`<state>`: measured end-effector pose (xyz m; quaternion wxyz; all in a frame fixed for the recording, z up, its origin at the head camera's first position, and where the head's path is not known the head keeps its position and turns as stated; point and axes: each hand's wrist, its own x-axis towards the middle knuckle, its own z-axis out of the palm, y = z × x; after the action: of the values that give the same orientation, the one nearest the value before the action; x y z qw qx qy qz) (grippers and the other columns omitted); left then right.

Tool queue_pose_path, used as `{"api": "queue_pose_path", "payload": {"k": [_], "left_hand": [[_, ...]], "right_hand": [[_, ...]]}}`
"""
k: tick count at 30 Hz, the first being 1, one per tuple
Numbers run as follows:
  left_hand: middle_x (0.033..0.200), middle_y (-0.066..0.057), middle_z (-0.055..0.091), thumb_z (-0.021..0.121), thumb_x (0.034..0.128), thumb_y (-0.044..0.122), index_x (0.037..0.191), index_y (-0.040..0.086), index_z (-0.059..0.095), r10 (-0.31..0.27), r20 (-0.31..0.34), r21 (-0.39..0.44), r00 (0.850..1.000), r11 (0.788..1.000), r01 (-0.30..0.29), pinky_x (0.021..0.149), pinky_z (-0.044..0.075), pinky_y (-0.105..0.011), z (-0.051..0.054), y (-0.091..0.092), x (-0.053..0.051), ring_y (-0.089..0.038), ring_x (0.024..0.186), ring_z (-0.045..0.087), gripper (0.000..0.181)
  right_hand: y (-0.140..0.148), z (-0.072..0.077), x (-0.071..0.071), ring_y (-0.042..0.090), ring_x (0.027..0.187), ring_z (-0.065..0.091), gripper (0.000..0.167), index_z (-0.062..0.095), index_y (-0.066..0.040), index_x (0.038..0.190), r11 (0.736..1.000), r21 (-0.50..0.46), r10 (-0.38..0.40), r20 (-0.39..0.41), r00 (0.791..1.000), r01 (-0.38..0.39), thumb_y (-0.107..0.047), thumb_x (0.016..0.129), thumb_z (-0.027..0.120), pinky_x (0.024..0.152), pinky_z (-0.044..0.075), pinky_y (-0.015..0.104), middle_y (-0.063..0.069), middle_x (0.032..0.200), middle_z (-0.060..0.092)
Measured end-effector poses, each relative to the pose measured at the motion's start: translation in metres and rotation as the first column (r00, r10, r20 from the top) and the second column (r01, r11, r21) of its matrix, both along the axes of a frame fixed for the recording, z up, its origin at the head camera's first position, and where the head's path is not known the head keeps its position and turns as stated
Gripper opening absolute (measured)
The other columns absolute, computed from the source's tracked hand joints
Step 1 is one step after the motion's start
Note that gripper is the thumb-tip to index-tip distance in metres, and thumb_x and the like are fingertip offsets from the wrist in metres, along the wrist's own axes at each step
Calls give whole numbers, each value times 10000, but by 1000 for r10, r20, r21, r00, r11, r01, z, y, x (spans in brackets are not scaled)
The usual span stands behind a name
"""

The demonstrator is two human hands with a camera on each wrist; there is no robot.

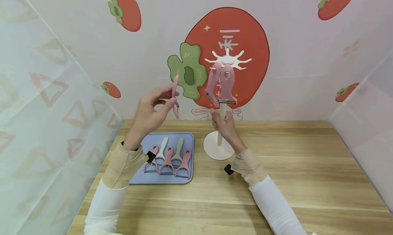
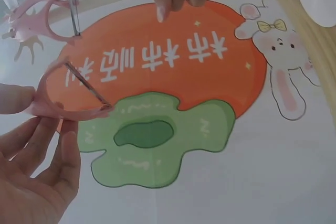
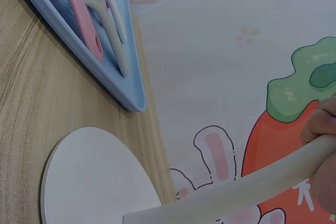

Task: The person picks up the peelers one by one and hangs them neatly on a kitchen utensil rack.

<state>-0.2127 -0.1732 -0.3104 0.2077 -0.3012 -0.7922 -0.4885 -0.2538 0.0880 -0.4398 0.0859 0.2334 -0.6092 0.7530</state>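
A pink peeler (image 1: 175, 97) is pinched between the thumb and fingers of my left hand (image 1: 150, 112), left of a white stand; in the left wrist view the same peeler (image 2: 50, 106) shows its metal blade. My right hand (image 1: 225, 126) grips the pole (image 3: 252, 187) of the stand, below its ring of white hooks (image 1: 228, 60). Two pink peelers hang from the hooks by their handle holes, one at the front (image 1: 227, 83) and one on the left (image 1: 213, 85). The held peeler is apart from the stand.
The stand's round white base (image 1: 212, 146) rests on the wooden table (image 1: 291, 180). Left of it lies a blue tray (image 1: 181, 136) with several pink, white and greenish peelers, partly behind my left wrist. A printed wall (image 1: 294, 74) rises behind the table.
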Motion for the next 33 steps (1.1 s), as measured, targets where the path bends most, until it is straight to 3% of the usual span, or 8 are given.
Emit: {"api": "queue_pose_path", "payload": {"k": [4, 16, 23, 33], "left_hand": [[1185, -94, 791, 711, 1013, 22, 1394, 80, 705, -46, -37, 49, 998, 998, 48, 864, 582, -241, 8, 10, -4, -168, 1025, 746, 385], [1184, -156, 776, 699, 999, -35, 1392, 14, 696, -143, -102, 97, 984, 983, 153, 901, 604, -283, 30, 37, -13, -168, 1035, 735, 396], [1173, -212, 774, 704, 999, -26, 1370, -42, 692, -129, -146, 98, 981, 985, 144, 895, 601, -263, 38, 50, -17, -140, 1064, 728, 371], [1182, -178, 772, 738, 985, 8, 1374, -2, 704, -127, -136, 109, 982, 984, 142, 836, 596, -266, 43, 62, -22, -185, 1080, 729, 391]], "right_hand": [[1, -1, 0, 55, 405, 314, 558, 390, 10, 592, 1000, 0, 4, -14, 1000, -4, -151, 1103, 542, 415, 240, 204, -99, 470, 357], [-2, -1, 2, 59, 401, 310, 567, 378, -10, 567, 1000, -12, 10, -16, 1000, -10, -110, 1106, 521, 413, 238, 199, -85, 472, 344], [-1, -1, 1, 55, 409, 314, 557, 382, 4, 582, 1000, -2, 13, -12, 1000, -13, -100, 1111, 518, 416, 238, 195, -89, 476, 352], [0, 2, 0, 44, 412, 322, 533, 396, 90, 613, 1000, 3, -6, 1, 1000, 5, -82, 1102, 521, 415, 247, 193, -105, 484, 367]]}}
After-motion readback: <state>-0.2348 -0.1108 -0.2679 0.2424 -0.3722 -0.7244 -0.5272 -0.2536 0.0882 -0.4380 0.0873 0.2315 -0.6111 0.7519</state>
